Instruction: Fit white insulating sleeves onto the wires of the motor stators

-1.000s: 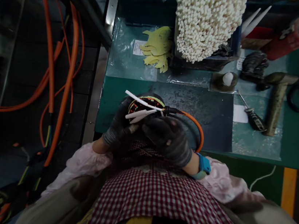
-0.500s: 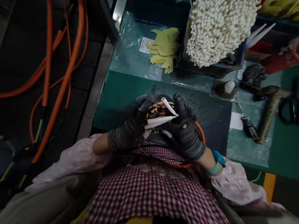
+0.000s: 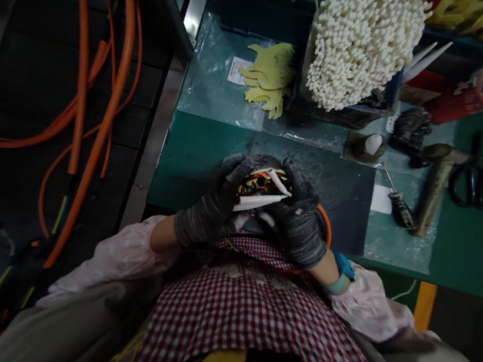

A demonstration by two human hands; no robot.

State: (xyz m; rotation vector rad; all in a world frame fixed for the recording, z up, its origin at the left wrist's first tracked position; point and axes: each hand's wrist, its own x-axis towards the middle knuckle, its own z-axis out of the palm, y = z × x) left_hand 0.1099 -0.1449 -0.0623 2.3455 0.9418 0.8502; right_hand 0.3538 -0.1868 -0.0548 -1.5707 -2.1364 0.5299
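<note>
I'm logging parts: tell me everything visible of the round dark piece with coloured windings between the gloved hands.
The round dark piece with coloured windings has a dark rim marked on its far side. Its upturned windings look like red, yellow and black wire. Slim white tubes lie across its face. The grey-gloved left hand and grey-gloved right hand hold its sides, partly hiding it, by the near edge of the green tabletop.

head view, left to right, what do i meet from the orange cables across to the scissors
Orange cables, left hand, round wire-wound part, right hand, screwdriver, hammer, scissors.
</note>
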